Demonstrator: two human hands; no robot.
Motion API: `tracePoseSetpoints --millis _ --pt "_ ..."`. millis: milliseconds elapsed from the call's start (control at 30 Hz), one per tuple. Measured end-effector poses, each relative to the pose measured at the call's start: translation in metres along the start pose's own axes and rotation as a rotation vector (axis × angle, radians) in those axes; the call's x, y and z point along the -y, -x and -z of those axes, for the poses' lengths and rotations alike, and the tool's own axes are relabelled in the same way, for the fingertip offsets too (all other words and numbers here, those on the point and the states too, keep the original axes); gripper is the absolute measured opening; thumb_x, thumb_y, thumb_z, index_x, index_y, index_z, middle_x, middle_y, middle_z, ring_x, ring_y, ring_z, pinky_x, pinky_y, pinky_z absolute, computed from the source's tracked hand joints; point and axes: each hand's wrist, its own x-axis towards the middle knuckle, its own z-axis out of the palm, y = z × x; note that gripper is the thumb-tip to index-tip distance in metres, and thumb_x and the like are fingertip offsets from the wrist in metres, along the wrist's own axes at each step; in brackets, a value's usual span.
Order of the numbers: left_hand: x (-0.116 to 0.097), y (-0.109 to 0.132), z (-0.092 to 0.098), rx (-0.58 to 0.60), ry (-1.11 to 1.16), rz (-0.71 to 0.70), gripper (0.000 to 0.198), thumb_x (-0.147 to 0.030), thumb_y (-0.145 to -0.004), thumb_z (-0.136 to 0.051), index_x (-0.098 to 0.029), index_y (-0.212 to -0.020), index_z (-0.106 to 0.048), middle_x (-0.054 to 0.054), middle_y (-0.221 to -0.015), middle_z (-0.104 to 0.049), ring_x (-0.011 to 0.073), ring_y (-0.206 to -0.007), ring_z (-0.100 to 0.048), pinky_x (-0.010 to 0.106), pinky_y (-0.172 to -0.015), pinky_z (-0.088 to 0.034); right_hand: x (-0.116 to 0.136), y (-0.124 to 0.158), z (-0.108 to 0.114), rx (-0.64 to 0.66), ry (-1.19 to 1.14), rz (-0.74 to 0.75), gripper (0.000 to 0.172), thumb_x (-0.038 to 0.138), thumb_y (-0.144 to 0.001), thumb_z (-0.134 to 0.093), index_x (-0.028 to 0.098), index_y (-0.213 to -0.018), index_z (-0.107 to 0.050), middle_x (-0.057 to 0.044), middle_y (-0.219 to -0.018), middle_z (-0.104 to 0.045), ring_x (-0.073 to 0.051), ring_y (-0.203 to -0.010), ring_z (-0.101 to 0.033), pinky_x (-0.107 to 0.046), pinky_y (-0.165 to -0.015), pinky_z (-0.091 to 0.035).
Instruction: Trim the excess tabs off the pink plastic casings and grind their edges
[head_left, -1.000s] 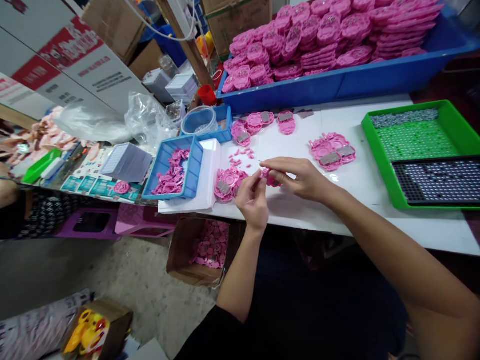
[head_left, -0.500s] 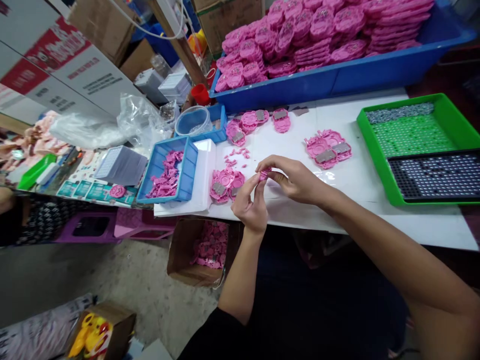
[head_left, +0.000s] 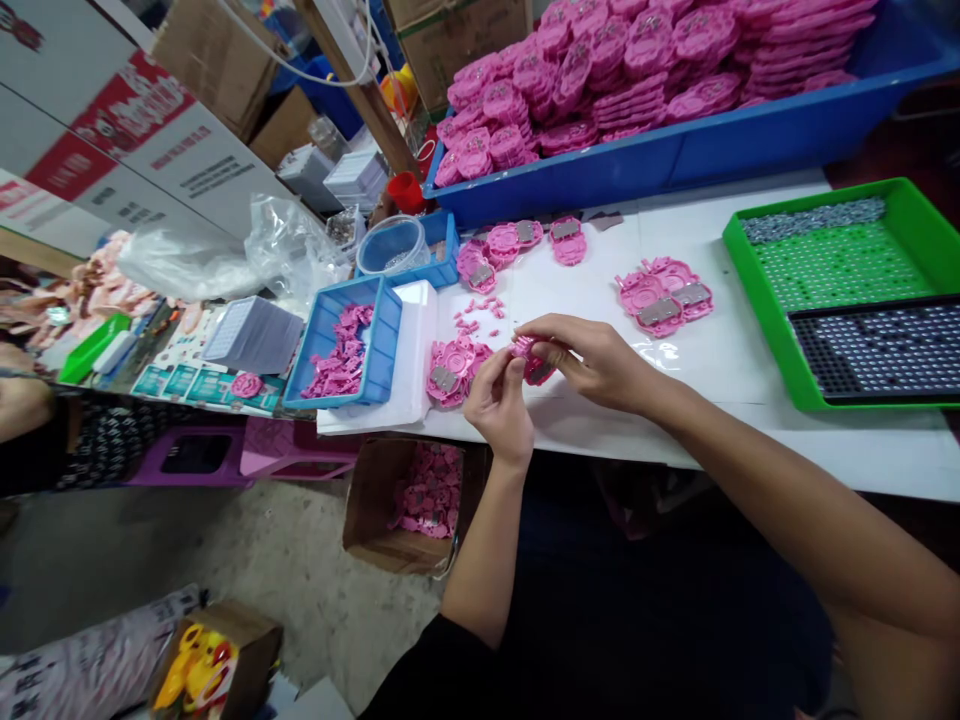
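My right hand (head_left: pixel 600 362) is closed round a pink plastic case part (head_left: pixel 537 370), held just above the front of the table. At the left edge of that part, the thumb and fingertips of my left hand (head_left: pixel 501 405) are pinched together; any smaller piece between them is hidden. Near my left hand lies a pair of pink case parts with grey plates (head_left: pixel 450 372). Small pink pegs (head_left: pixel 480 312) are scattered just behind it. Beyond my right hand rests another cluster of pink case parts (head_left: pixel 663 297) with grey plates.
Pink stacks fill a long blue tray (head_left: pixel 660 165) at the back. A green tray (head_left: pixel 772 340) holding small metal pieces stands right. Left is a blue bin (head_left: pixel 382 345) of small pink pieces. Below the table edge sits a cardboard box (head_left: pixel 367 510). Another person's arm (head_left: pixel 22 405) shows far left.
The pink part in my hands has been turned, so more of its face shows below my right fingers. My hands stay close together. The whole view has shifted slightly.
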Motion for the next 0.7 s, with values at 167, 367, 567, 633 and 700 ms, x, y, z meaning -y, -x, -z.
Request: tracePoseSetpoints --millis 167,367,567,633,700 --pt "0.003 -0.001 0.003 0.023 -0.025 0.051 0.033 -0.049 -0.091 -0.075 -0.02 -0.105 -0.078 0.005 -0.106 -0.077 0.0168 -0.1 -0.073 0.032 -0.094 -0.06 -0.003 0.002 0.002 0.028 0.054 0.029 0.027 0.025 -0.103 -0.054 0.016 -0.125 -0.067 -0.011 -0.114 -0.075 -0.02 -0.1 -0.072 -0.034 -0.091 -0.058" --pt "0.0 -0.001 0.0 0.143 -0.075 -0.139 0.025 -0.042 -0.098 -0.067 -0.019 -0.105 -0.075 0.006 -0.105 -0.074 0.0161 -0.101 -0.071 0.032 -0.093 -0.06 0.01 -0.001 -0.002 -0.009 -0.167 -0.203 0.022 0.028 -0.102 -0.056 0.02 -0.119 -0.067 -0.01 -0.125 -0.072 -0.021 -0.106 -0.071 -0.036 -0.095 -0.059" --pt "-0.001 0.0 0.004 0.109 -0.237 -0.353 0.017 -0.033 -0.102 -0.063 -0.018 -0.104 -0.071 0.006 -0.098 -0.071 0.0168 -0.095 -0.069 0.034 -0.087 -0.059 0.015 0.005 -0.018 -0.003 -0.37 -0.274 0.019 0.034 -0.106 -0.047 0.022 -0.119 -0.054 -0.011 -0.134 -0.063 -0.019 -0.106 -0.066 -0.036 -0.092 -0.058" --pt "-0.001 0.0 0.005 0.105 -0.275 -0.409 0.017 -0.033 -0.103 -0.06 -0.018 -0.103 -0.069 0.006 -0.097 -0.07 0.0173 -0.093 -0.069 0.035 -0.086 -0.059 0.015 0.007 -0.022 -0.027 -0.38 -0.276 0.016 0.033 -0.106 -0.047 0.022 -0.117 -0.053 -0.01 -0.122 -0.064 -0.018 -0.102 -0.065 -0.034 -0.088 -0.057" --pt "-0.001 0.0 0.006 0.116 -0.281 -0.444 0.015 -0.031 -0.103 -0.06 -0.018 -0.102 -0.068 0.006 -0.095 -0.069 0.0173 -0.092 -0.068 0.035 -0.085 -0.058 0.015 0.009 -0.025 -0.055 -0.36 -0.285 0.013 0.029 -0.105 -0.048 0.021 -0.113 -0.053 -0.008 -0.109 -0.064 -0.017 -0.095 -0.063 -0.031 -0.082 -0.055"
